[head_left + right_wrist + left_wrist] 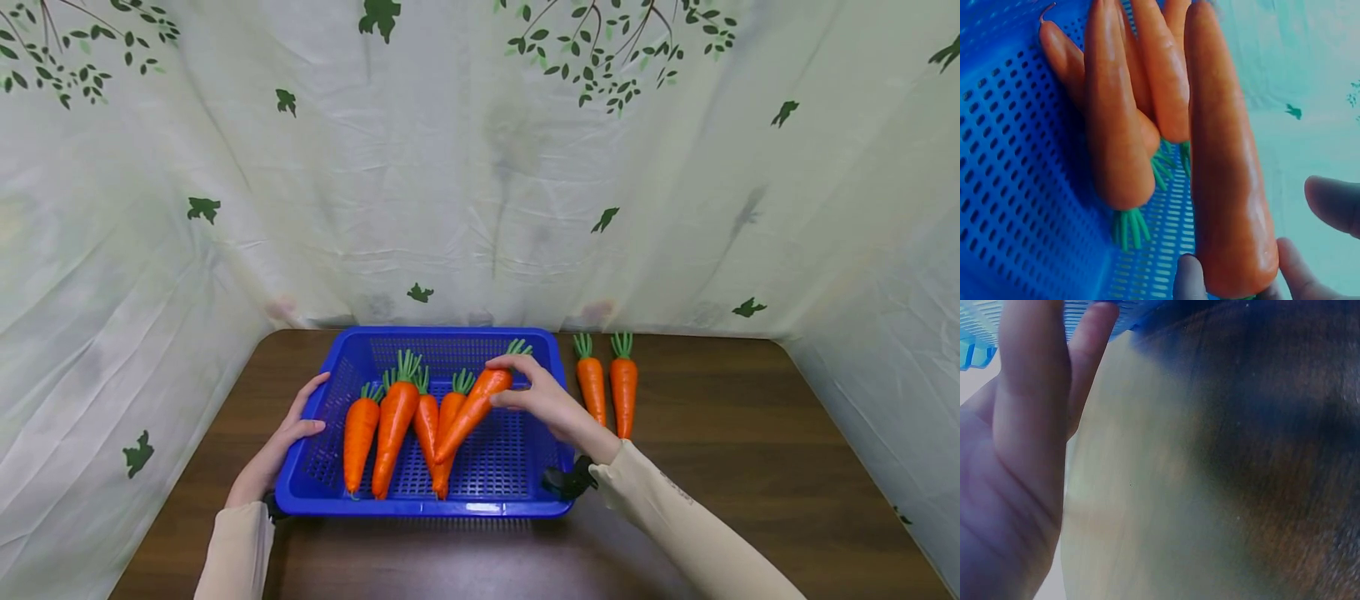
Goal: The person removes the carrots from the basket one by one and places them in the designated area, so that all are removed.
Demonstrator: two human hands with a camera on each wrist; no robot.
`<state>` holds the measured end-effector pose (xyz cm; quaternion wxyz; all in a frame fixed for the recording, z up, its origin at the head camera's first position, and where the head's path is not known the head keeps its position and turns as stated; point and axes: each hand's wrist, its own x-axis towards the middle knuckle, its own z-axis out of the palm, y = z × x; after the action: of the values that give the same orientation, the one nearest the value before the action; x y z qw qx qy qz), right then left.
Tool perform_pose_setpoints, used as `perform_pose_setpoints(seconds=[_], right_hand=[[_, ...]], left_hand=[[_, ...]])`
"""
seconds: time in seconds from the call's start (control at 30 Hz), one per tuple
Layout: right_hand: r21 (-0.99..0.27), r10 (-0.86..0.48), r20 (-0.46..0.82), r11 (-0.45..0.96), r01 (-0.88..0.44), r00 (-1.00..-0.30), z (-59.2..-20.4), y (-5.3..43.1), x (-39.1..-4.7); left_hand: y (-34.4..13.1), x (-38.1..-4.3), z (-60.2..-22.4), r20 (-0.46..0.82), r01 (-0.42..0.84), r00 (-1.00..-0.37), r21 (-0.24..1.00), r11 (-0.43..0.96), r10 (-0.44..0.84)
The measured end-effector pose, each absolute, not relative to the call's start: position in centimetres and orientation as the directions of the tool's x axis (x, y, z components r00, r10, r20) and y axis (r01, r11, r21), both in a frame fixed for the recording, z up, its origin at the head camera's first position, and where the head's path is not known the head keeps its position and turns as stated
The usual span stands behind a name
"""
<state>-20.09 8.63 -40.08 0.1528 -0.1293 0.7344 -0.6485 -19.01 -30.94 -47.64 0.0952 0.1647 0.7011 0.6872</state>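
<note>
My right hand (531, 392) pinches one orange carrot (467, 421) near its green top, with thumb and fingers around the thick end. The held carrot slants over the blue basket (420, 507), tip down to the left, and overlaps another carrot (450, 408) in the head view. In the right wrist view the held carrot (1229, 156) stands large between the fingertips. Several other carrots (395, 433) lie side by side in the basket, tops toward the back. My left hand (288, 435) rests against the basket's left side, fingers extended at the rim.
Two more carrots (624, 383) lie on the brown wooden table (720, 467), just right of the basket. A pale cloth (465, 208) with leaf prints hangs behind and at both sides. Black wrist straps (567, 479) sit at the cuffs of light sleeves.
</note>
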Motion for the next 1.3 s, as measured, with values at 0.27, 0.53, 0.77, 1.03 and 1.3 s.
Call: perform_pose_setpoints(seconds=[0.27,0.53,0.77,1.03,1.3], right_hand=[[-0.990,-0.395,-0.007,0.132,-0.049,-0.919,-39.2,9.9,-19.7],[-0.989,-0.416,0.037,0.112,-0.092,-0.909,-38.3,11.6,-19.2],[-0.994,-0.402,0.039,0.081,-0.078,-0.915,-38.0,12.7,-18.9],[-0.992,-0.385,0.049,0.088,-0.089,-0.922,-38.0,14.1,-18.9],[-0.988,-0.400,0.066,0.102,-0.116,-0.914,-38.4,16.8,-19.0]], left_hand=[[-31.0,-19.0,-47.7,0.104,0.109,-0.923,0.994,-0.009,0.370],[-31.0,-19.0,-47.7,0.107,0.113,-0.923,0.994,-0.005,0.369],[-31.0,-19.0,-47.8,0.096,0.105,-0.928,0.994,0.007,0.360],[-30.9,-19.0,-47.9,0.111,0.117,-0.927,0.993,-0.004,0.358],[-30.9,-19.1,-47.9,0.144,0.142,-0.921,0.989,-0.030,0.362]])
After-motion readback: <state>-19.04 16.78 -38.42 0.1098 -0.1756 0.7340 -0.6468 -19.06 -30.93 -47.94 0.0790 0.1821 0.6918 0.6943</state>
